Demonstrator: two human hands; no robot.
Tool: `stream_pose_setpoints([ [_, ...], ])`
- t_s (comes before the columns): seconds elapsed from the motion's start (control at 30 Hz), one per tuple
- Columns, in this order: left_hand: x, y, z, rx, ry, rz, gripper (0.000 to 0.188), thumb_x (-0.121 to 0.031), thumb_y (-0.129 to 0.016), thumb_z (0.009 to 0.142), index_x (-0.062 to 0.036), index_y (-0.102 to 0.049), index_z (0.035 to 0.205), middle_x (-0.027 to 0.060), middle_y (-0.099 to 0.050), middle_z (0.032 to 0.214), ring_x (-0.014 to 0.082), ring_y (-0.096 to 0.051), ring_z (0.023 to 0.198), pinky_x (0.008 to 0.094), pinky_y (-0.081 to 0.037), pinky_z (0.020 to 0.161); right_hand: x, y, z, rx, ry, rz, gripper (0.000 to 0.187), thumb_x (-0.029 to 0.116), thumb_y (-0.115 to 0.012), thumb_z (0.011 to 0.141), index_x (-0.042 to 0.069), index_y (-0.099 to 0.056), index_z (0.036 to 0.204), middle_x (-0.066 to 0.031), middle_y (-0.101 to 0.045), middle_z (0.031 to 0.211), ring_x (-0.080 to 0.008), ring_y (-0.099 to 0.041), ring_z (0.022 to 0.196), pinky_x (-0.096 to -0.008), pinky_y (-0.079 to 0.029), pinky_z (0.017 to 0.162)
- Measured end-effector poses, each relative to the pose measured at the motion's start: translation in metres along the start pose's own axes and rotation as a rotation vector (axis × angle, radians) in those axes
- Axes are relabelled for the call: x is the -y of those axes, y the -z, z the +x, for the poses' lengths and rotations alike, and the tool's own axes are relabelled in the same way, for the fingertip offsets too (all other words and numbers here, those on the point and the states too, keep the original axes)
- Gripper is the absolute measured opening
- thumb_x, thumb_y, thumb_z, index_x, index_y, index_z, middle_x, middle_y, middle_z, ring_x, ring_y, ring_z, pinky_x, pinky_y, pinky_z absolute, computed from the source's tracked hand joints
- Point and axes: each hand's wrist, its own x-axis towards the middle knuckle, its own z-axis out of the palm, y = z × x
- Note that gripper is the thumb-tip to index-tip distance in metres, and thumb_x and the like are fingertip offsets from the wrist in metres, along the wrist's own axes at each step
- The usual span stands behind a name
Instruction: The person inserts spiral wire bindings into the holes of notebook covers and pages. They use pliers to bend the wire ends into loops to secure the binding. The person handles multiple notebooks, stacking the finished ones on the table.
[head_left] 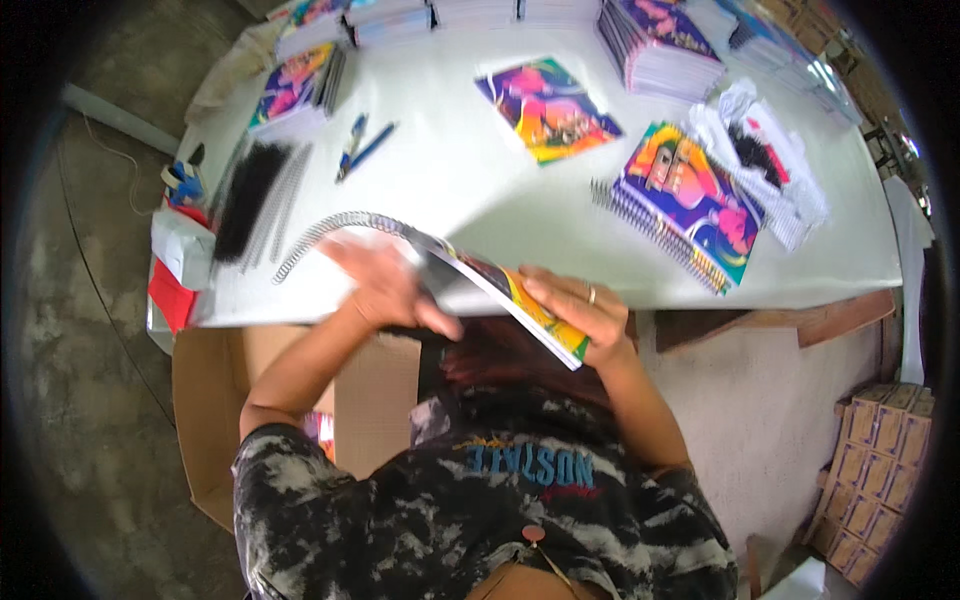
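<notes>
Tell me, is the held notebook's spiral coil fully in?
Not fully: much of the coil curves beyond the notebook; blur hides any threaded part.

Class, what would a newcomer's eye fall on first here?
At front centre, the right hand grips a thin, multicoloured paper booklet, with a long, dark spiral coil arching leftward from its upper-left end, beyond the blurred left hand. Farther back, a loose purple, pink and orange sheet stands out on the white tabletop.

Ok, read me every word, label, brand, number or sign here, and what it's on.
Shirt: blue lettering, upside down; I won't copy it out.
Loose cover: lettering, too blurred to read.
Spiral books: cover lettering, too blurred.
Held book: none readable.
Boxes: marks too small.
</notes>
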Motion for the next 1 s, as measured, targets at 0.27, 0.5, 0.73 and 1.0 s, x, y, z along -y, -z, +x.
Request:
stream_pose_setpoints([
  [0.27, -0.024, -0.010, -0.018, 0.015, 0.219, -0.122, 0.106, -0.079, -0.035, 0.073, 0.0058, -0.025, 0.136, 0.0341, -0.015, 0.139, 0.0448, -0.009, 0.133, 0.0599, -0.002, 0.103, -0.011, 0.004, 0.006, -0.001, 0.039, -0.005, 0.035, 0.000, -0.066, 0.070, -0.002, -0.063, 0.105, -0.0195, -0.065, 0.097, -0.0288, -0.067, 0.083, -0.0337, -0.054, 0.068],
  [0.5, -0.027, -0.023, -0.018, 0.095, 0.462, -0.322, 0.118, -0.081, -0.045, 0.066, 0.0014, -0.006, 0.142, 0.0340, 0.002, 0.143, 0.0459, 0.000, 0.134, 0.0596, 0.004, 0.103, -0.009, 0.001, 0.004, 0.012, 0.027, 0.037, 0.034, 0.002, -0.069, 0.069, -0.002, -0.064, 0.103, -0.0194, -0.066, 0.094, -0.0284, -0.067, 0.083, -0.0323, -0.055, 0.069],
  [0.73, 0.015, -0.028, 0.018, -0.327, 0.411, -0.185, 0.111, -0.080, -0.048, 0.063, -0.0022, -0.023, 0.139, 0.0279, 0.001, 0.145, 0.0445, -0.001, 0.135, 0.0578, -0.002, 0.105, -0.002, 0.001, 0.002, 0.089, 0.032, 0.043, 0.036, 0.001, -0.068, 0.069, -0.002, -0.063, 0.105, -0.0187, -0.065, 0.097, -0.0271, -0.066, 0.085, -0.0328, -0.054, 0.070],
  [1.0, 0.016, -0.025, 0.039, -0.389, 0.383, -0.019, 0.107, -0.077, -0.039, 0.073, 0.0106, -0.025, 0.132, 0.0261, -0.016, 0.140, 0.0386, -0.012, 0.132, 0.0552, -0.004, 0.106, -0.005, 0.012, -0.003, 0.064, 0.004, -0.002, 0.034, 0.004, -0.068, 0.070, -0.003, -0.063, 0.104, -0.0188, -0.065, 0.098, -0.0281, -0.066, 0.085, -0.0329, -0.054, 0.071],
])
